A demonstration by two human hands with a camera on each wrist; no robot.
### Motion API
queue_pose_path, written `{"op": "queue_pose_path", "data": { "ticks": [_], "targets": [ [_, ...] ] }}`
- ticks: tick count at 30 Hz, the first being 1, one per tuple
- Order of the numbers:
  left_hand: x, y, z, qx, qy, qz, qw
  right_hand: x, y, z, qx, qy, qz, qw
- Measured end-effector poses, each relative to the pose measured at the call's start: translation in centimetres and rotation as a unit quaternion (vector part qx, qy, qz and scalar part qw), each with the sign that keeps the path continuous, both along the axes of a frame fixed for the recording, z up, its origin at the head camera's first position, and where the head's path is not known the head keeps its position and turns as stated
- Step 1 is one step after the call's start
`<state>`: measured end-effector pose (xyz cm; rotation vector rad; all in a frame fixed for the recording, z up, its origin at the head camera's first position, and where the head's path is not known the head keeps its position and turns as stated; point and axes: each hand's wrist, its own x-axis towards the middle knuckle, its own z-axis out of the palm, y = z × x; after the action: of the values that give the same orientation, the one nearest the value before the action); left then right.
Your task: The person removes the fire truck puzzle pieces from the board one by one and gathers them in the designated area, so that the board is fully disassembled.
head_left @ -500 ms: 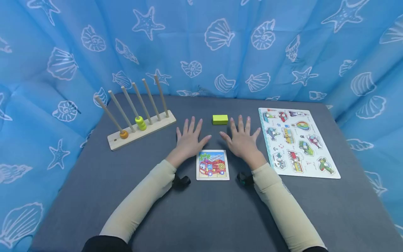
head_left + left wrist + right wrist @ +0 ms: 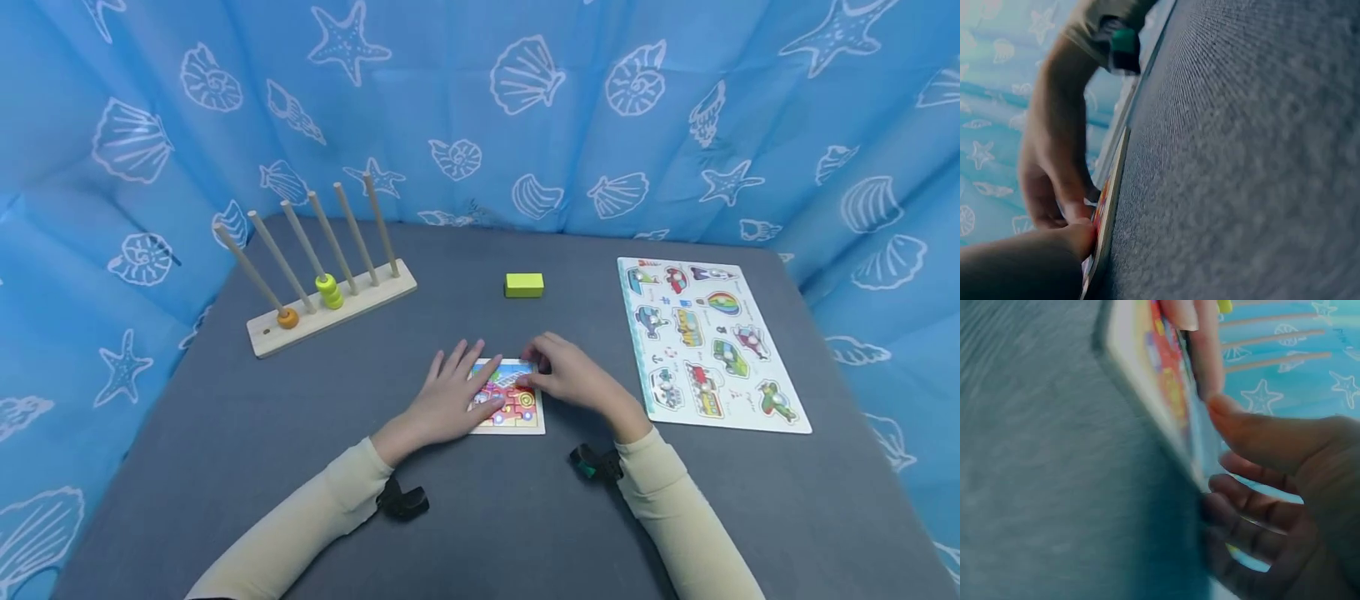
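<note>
A small framed jigsaw puzzle (image 2: 506,429) with a red fire truck picture lies on the table in front of me. My left hand (image 2: 444,402) is spread over its left side, fingers straight and touching the picture. At its upper right corner, my right hand (image 2: 572,373) has its fingers curled at the frame's edge and the thumb over the picture. The right wrist view shows this thumb (image 2: 1254,434) above the puzzle (image 2: 1147,394) and the other fingers at its corner; whether a single piece is pinched is hidden.
A yellow-green block (image 2: 523,285) lies behind the puzzle. To the left stands a wooden peg rack (image 2: 352,302) with an orange bead and several yellow-green beads. A white vehicle peg board (image 2: 750,392) lies at the right. A blue shell-patterned curtain (image 2: 480,100) hangs behind the table.
Both hands have moved from lying spread on the table beyond the puzzle back onto it. The left now covers its left side; the right has curled its fingers at the upper right corner.
</note>
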<state>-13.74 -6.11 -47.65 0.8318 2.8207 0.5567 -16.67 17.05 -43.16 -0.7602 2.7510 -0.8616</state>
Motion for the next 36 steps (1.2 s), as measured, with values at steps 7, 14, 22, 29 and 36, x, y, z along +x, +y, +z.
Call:
{"op": "queue_pose_path", "data": {
  "ticks": [7, 14, 22, 29, 36],
  "targets": [
    [0.0, 0.0, -0.8, -0.034, 0.055, -0.016, 0.9978, -0.3, 0.4, -0.9, 0.000, -0.008, 0.007, 1.000],
    [-0.5, -0.1, -1.0, -0.020, 0.080, -0.029, 0.9962, -0.1, 0.6, -0.9, -0.013, -0.017, -0.001, 1.000],
    [-0.6, -0.1, -1.2, -0.004, 0.079, -0.038, 0.9961, 0.3, 0.3, -1.0, -0.015, -0.017, -0.011, 1.000],
    [-0.7, -0.3, -1.4, 0.019, 0.093, -0.045, 0.9945, 0.3, 0.4, -0.9, -0.002, -0.016, -0.013, 1.000],
    [-1.0, -0.4, -1.3, 0.063, 0.130, -0.072, 0.9869, 0.3, 0.7, -0.4, 0.004, -0.019, -0.004, 1.000]
  ]
}}
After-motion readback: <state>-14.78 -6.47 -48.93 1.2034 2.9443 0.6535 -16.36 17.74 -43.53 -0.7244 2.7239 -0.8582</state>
